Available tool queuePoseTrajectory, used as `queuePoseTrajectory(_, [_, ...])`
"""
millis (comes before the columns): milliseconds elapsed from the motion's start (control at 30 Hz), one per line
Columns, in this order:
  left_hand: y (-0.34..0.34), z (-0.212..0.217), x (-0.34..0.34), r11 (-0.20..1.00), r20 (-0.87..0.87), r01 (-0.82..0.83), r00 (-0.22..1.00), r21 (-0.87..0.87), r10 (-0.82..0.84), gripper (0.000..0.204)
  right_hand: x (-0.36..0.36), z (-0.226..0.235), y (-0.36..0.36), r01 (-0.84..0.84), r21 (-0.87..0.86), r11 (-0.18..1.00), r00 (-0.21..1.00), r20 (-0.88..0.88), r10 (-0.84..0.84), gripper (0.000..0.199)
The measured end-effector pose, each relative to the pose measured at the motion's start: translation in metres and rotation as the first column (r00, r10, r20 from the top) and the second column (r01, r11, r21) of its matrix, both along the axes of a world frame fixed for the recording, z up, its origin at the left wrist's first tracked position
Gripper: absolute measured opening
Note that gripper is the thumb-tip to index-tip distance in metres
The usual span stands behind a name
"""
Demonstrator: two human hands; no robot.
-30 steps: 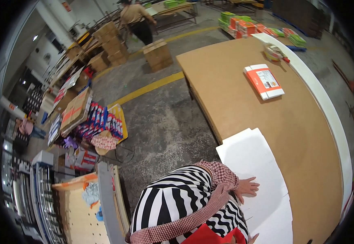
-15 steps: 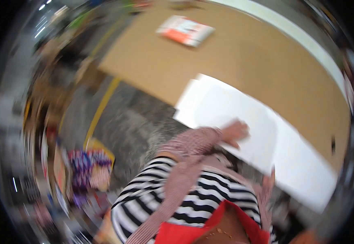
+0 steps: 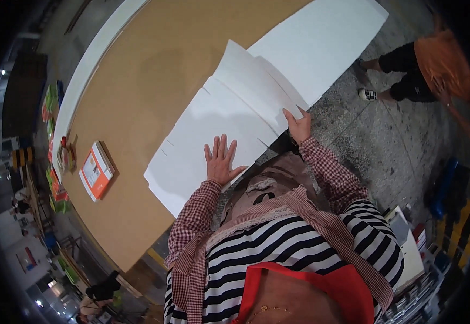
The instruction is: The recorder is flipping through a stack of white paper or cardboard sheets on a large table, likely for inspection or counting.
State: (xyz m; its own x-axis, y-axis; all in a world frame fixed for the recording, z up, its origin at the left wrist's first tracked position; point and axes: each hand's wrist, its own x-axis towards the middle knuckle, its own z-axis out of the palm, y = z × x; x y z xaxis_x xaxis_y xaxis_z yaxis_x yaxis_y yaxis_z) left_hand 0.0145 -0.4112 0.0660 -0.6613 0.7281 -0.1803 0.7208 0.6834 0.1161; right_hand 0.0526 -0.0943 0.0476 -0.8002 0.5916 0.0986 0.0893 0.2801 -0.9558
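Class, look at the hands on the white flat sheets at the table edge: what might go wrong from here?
1. The white sheets overhang the table edge near the right hand; they might slide off.
2. The left hand presses flat on loosely stacked sheets, which could shift or crease.

Orange-white box (image 3: 96, 170) on brown table (image 3: 154, 70) – well apart, person in orange (image 3: 434, 65) standing on grey floor (image 3: 402, 140).

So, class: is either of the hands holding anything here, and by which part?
Nothing is gripped. The left hand lies flat, fingers spread, on the white flat sheet. The right hand rests on that sheet's edge; whether it pinches it cannot be told.
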Motion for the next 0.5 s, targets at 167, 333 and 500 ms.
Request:
queuePoseTrajectory(167, [-0.001,-0.005,0.000,0.999,-0.024,0.024,0.999,0.038,-0.023,0.094,-0.014,0.002,0.030,0.064,-0.718,0.694,0.993,0.116,0.028,0.037])
queuePoseTrajectory(333, [-0.007,-0.010,0.001,0.997,-0.040,0.035,0.999,0.068,-0.032,0.095,-0.001,0.016,-0.003,-0.038,-0.162,0.986,0.999,-0.018,0.036,0.037])
queuePoseTrajectory(500, [-0.009,-0.013,0.002,0.996,-0.031,0.043,0.999,0.077,-0.041,0.095,0.000,-0.002,0.008,0.022,0.010,1.000,0.998,0.067,-0.023,0.039])
